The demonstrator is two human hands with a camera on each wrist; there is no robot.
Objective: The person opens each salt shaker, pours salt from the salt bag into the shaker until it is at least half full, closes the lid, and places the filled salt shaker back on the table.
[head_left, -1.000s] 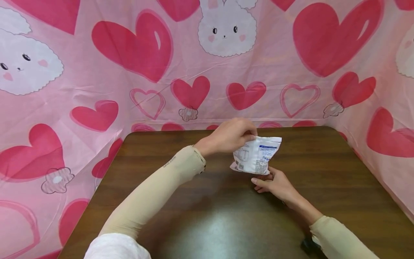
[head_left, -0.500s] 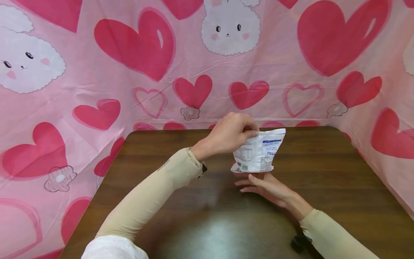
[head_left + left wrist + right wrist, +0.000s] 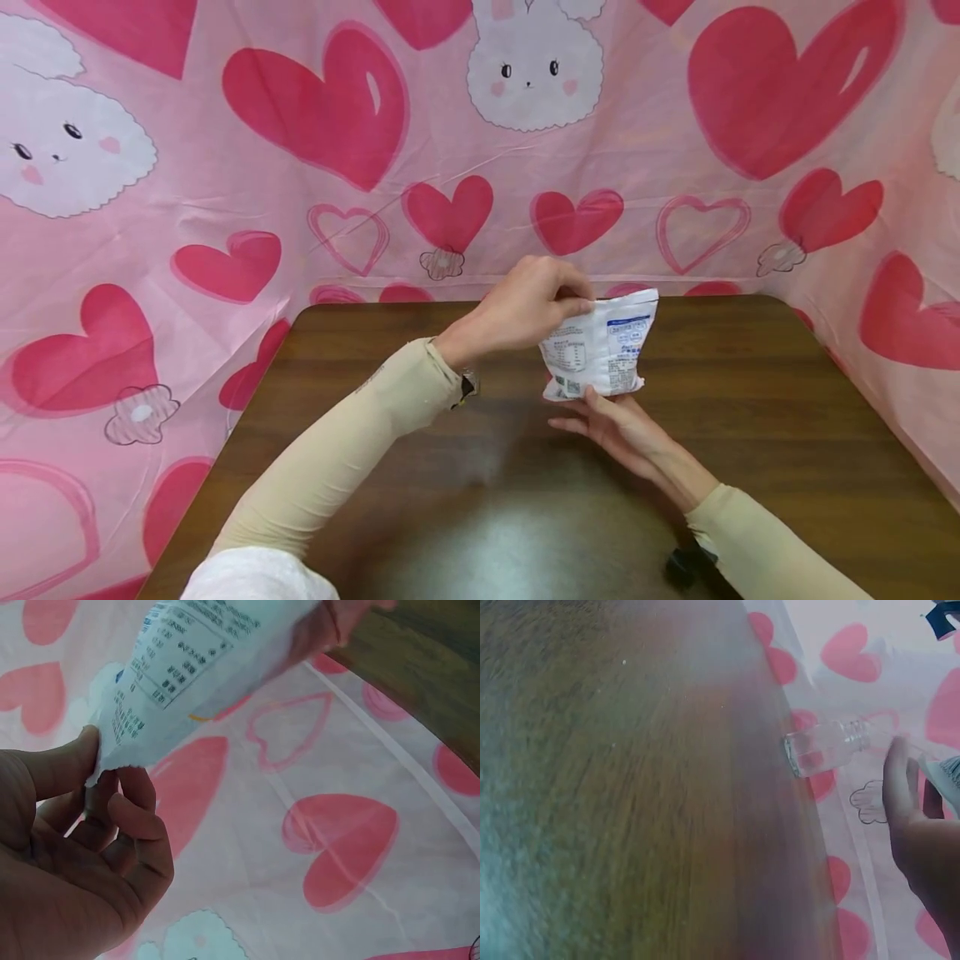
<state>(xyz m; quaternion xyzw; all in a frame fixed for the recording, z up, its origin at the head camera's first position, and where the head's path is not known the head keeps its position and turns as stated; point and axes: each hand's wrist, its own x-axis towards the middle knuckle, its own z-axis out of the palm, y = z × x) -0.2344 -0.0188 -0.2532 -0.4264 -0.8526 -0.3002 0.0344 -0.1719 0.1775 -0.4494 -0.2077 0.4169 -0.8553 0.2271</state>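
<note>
Packet [image 3: 600, 346], white with blue and dark print, is held up in front of the person, towards the far side of the table [image 3: 487, 467]. Its top edge slopes, the right corner being the higher. Left hand [image 3: 525, 304] pinches that edge near its left end between thumb and fingers, as the left wrist view shows closely. Right hand [image 3: 626, 437] is below, its thumb overlapping the packet's lower edge and some fingers extended beneath; I cannot tell whether it grips or merely touches. Both forearms wear beige sleeves [image 3: 352, 433]. A small black object [image 3: 682, 567] shows beside the right sleeve. In the right wrist view a clear bottle [image 3: 825, 748] appears at the table's edge, its neck seen against the cloth. That pink cloth [image 3: 637, 150], printed with red hearts and white rabbits, hangs around the table.
</note>
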